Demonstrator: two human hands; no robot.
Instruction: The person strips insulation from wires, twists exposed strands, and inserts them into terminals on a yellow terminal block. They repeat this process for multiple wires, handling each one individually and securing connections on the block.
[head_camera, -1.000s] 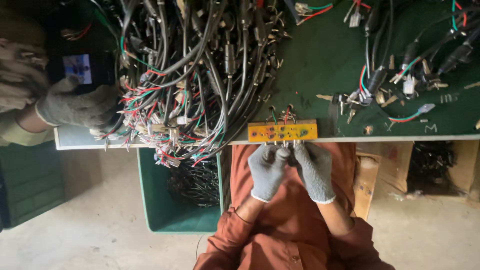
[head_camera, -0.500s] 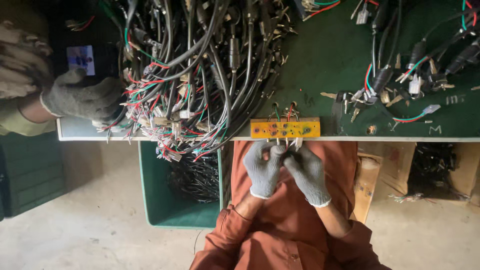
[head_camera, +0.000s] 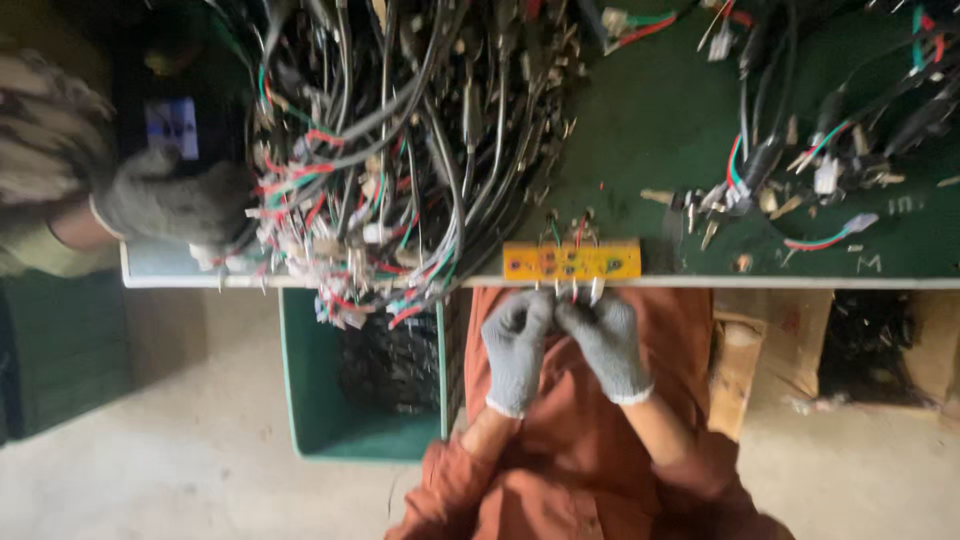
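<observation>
Gloved hands at a yellow terminal block

Left hand (head_camera: 517, 345) and right hand (head_camera: 607, 340) pinched thin wires under the yellow terminal block (head_camera: 571, 261) at the table (head_camera: 650, 130) edge.

A green table (head_camera: 640, 130) holds everything here. Its front edge is pale and runs straight across. On the left part lies a big heap of cables (head_camera: 400, 150) — grey and black ones, with red, green and white wire ends that hang over the edge. A small yellow block (head_camera: 571, 261) sits right at the front edge, near the middle, with thin wires poking out of it. On the right part lies a smaller bunch of cables (head_camera: 820, 150) with plugs — it is well apart from the big heap. Little metal bits (head_camera: 690, 205) lie scattered between them. Far left, a dark box with a small lit screen (head_camera: 172, 125) rests on the table.
</observation>
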